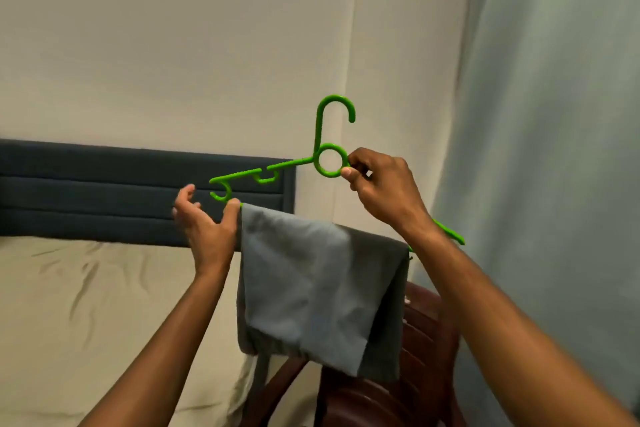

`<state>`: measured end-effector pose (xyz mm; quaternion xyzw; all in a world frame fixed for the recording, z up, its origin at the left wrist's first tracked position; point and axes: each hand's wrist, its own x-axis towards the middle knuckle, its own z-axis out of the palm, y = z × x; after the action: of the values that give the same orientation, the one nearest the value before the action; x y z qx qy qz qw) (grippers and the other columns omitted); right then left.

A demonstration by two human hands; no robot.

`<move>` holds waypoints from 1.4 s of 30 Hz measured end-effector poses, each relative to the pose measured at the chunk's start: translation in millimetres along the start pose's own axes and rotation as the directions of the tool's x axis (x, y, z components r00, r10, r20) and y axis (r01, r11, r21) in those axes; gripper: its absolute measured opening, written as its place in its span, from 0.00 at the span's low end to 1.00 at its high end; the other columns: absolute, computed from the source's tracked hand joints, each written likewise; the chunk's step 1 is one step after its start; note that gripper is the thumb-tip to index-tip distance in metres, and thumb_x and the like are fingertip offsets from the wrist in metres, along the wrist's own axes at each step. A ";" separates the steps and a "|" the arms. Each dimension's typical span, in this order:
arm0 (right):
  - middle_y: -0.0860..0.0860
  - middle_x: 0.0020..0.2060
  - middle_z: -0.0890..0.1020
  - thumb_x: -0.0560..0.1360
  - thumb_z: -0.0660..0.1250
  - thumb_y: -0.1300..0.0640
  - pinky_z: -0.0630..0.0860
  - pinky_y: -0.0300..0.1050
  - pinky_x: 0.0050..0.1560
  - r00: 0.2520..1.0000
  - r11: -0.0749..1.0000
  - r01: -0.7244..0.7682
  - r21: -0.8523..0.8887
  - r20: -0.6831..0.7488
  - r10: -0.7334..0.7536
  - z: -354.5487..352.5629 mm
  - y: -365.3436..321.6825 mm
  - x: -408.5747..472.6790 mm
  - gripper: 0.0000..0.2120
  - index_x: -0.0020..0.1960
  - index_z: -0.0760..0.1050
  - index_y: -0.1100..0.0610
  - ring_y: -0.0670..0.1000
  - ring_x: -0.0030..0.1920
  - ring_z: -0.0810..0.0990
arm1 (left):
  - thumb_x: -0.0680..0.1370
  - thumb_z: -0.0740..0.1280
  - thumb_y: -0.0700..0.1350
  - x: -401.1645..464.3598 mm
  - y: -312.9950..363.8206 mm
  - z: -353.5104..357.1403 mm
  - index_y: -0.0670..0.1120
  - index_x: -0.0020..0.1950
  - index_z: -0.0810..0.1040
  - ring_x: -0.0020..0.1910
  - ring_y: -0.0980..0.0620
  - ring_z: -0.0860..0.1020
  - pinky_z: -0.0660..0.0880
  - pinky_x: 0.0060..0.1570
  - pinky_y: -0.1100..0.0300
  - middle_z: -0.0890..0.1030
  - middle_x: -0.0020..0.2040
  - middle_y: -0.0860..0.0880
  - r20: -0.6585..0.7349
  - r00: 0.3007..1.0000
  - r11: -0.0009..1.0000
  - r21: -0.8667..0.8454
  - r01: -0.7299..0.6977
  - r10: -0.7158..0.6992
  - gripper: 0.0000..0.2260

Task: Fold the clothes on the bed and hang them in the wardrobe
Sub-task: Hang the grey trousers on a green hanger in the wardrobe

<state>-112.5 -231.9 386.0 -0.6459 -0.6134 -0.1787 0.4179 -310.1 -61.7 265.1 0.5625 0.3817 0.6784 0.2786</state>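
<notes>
Green hanger (330, 160), grey garment (311, 284) draped

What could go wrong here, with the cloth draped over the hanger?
1. The hanger is tilted, low on the right, so the grey cloth may slide that way.
2. The right hand only pinches the ring; that grip may let it twist.
3. The left hand barely touches the hanger's end, giving little support.

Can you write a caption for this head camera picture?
Two hands hold up a green hanger with a folded grey garment draped over it.
</notes>
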 end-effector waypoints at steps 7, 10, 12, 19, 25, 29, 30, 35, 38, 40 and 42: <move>0.49 0.36 0.83 0.79 0.68 0.51 0.79 0.53 0.43 0.990 0.967 -0.086 -0.240 -0.129 0.055 -95.4 -7.6 -36.7 0.07 0.50 0.78 0.54 0.54 0.39 0.81 | 0.81 0.57 0.54 -14.2 104.7 53.8 0.47 0.58 0.78 0.54 0.46 0.76 0.68 0.56 0.47 0.81 0.52 0.49 0.362 0.740 0.791 0.012 -0.612 0.567 0.15; 0.48 0.35 0.83 0.79 0.68 0.50 0.79 0.54 0.42 0.970 0.923 -0.189 -0.335 -0.211 0.122 -148.2 -12.3 -65.7 0.07 0.48 0.78 0.53 0.54 0.38 0.80 | 0.82 0.57 0.52 -36.1 136.7 79.8 0.45 0.50 0.77 0.40 0.47 0.75 0.69 0.42 0.51 0.79 0.43 0.49 0.457 0.593 0.715 -0.150 -0.683 0.663 0.13; 0.47 0.35 0.83 0.78 0.67 0.47 0.78 0.54 0.42 0.951 0.891 -0.256 -0.376 -0.262 0.163 -180.4 -16.1 -87.2 0.08 0.46 0.77 0.51 0.54 0.38 0.80 | 0.82 0.58 0.50 -58.2 158.5 90.3 0.44 0.48 0.76 0.36 0.48 0.72 0.65 0.39 0.55 0.78 0.41 0.48 0.453 0.541 0.674 -0.207 -0.709 0.709 0.12; 0.47 0.33 0.81 0.77 0.69 0.43 0.77 0.53 0.40 0.823 0.712 -0.514 -0.479 -0.508 0.254 -318.0 -56.2 -193.7 0.14 0.40 0.77 0.52 0.52 0.37 0.79 | 0.80 0.60 0.50 -178.6 274.0 111.5 0.45 0.44 0.77 0.35 0.41 0.75 0.69 0.36 0.50 0.78 0.37 0.47 0.402 0.486 0.631 -0.493 -0.600 0.776 0.11; 0.49 0.37 0.83 0.77 0.67 0.41 0.78 0.49 0.41 0.721 0.454 -0.682 -0.573 -0.628 0.291 -442.8 -125.1 -292.9 0.15 0.44 0.78 0.53 0.52 0.40 0.80 | 0.79 0.62 0.51 -302.8 386.3 95.8 0.46 0.44 0.79 0.35 0.43 0.75 0.71 0.36 0.51 0.77 0.35 0.50 0.368 0.453 0.557 -0.723 -0.410 0.812 0.10; 0.49 0.37 0.80 0.78 0.68 0.44 0.75 0.48 0.40 0.646 0.268 -0.763 -0.588 -0.707 0.286 -517.0 -175.9 -367.0 0.12 0.43 0.76 0.52 0.53 0.40 0.78 | 0.78 0.63 0.50 -381.6 453.9 67.5 0.45 0.44 0.80 0.34 0.45 0.75 0.69 0.34 0.54 0.78 0.36 0.49 0.354 0.451 0.512 -0.806 -0.297 0.819 0.11; 0.50 0.36 0.79 0.78 0.68 0.46 0.74 0.48 0.40 0.623 0.221 -0.782 -0.582 -0.734 0.271 -540.0 -193.0 -390.5 0.11 0.43 0.75 0.53 0.55 0.41 0.78 | 0.78 0.63 0.50 -405.8 474.5 56.0 0.45 0.44 0.80 0.34 0.44 0.75 0.68 0.34 0.54 0.79 0.36 0.48 0.358 0.454 0.509 -0.817 -0.271 0.816 0.11; 0.51 0.44 0.83 0.78 0.68 0.48 0.74 0.50 0.48 0.578 0.032 -0.815 -0.579 -0.805 0.138 -624.7 -274.4 -493.1 0.09 0.50 0.79 0.54 0.57 0.47 0.79 | 0.80 0.69 0.45 -511.5 564.2 -5.6 0.46 0.45 0.81 0.33 0.44 0.75 0.67 0.32 0.55 0.78 0.35 0.48 0.343 0.432 0.453 -0.874 -0.179 0.834 0.06; 0.50 0.52 0.83 0.77 0.69 0.48 0.74 0.54 0.54 0.569 -0.068 -0.817 -0.573 -0.820 0.068 -666.3 -323.4 -549.4 0.11 0.57 0.78 0.52 0.58 0.54 0.79 | 0.79 0.69 0.45 -568.6 617.6 -43.2 0.45 0.44 0.81 0.32 0.46 0.73 0.65 0.33 0.56 0.77 0.34 0.50 0.329 0.416 0.404 -0.909 -0.105 0.848 0.06; 0.48 0.54 0.82 0.77 0.69 0.46 0.71 0.52 0.55 0.549 -0.156 -0.824 -0.545 -0.835 0.020 -696.2 -357.0 -585.8 0.14 0.60 0.77 0.51 0.57 0.56 0.78 | 0.80 0.69 0.46 -603.4 653.6 -68.6 0.46 0.44 0.82 0.32 0.44 0.74 0.64 0.33 0.56 0.75 0.34 0.51 0.307 0.415 0.359 -0.932 -0.053 0.857 0.06; 0.48 0.55 0.82 0.78 0.66 0.44 0.69 0.50 0.54 0.516 -0.244 -0.831 -0.499 -0.857 -0.003 -719.8 -386.1 -614.0 0.14 0.60 0.76 0.51 0.56 0.56 0.77 | 0.80 0.68 0.48 -631.8 683.7 -88.3 0.48 0.44 0.82 0.33 0.43 0.75 0.66 0.32 0.56 0.76 0.33 0.52 0.287 0.392 0.321 -0.947 -0.023 0.874 0.07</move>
<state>-386.0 -1212.4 475.7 -0.8157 0.1719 -0.5513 0.0351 -227.3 -968.2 479.1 0.6752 -0.3744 0.4889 0.4061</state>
